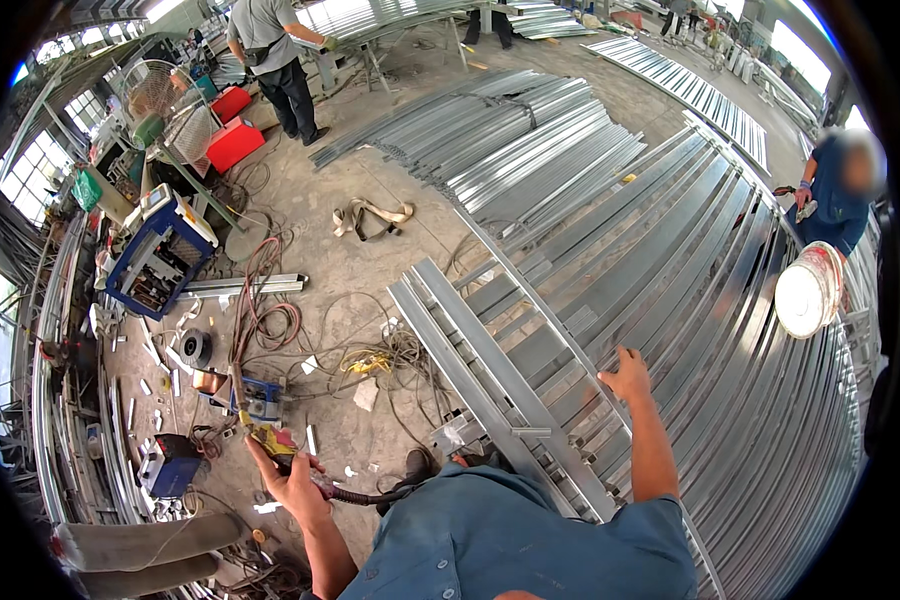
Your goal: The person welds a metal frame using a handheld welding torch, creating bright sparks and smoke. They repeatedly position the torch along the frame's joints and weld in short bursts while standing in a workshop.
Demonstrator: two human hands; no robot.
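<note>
Down on the workshop floor, seen from the head camera, the person's left hand [288, 478] is closed around a welding torch [270, 440] with a yellow and red handle. A thick black hose [365, 494] runs from the torch back toward the person's blue shirt [530, 540]. The torch is held low over the concrete floor [350, 270], just beside a messy tangle of cables [370, 360] and near a small blue box [260, 398]. The right hand [627, 374] is open, with its fingers spread, and it rests on a long frame of grey metal bars [510, 400]. More shiny metal rails [690, 260] lie side by side all over the right part of the floor. A blue welding machine [160, 255] stands well apart on the left. A second person in blue [838, 200] works at the far right, close to a white bucket [808, 290], and a third person in a grey shirt [270, 60] stands far off at the top. The cables lie right by the person's feet, so a foot could catch in them and cause a trip. The torch tip could be hot, and it could burn the loose wires or the hose if it touches them. The metal bar edges look sharp and could cut the bare right hand if it slides.
</note>
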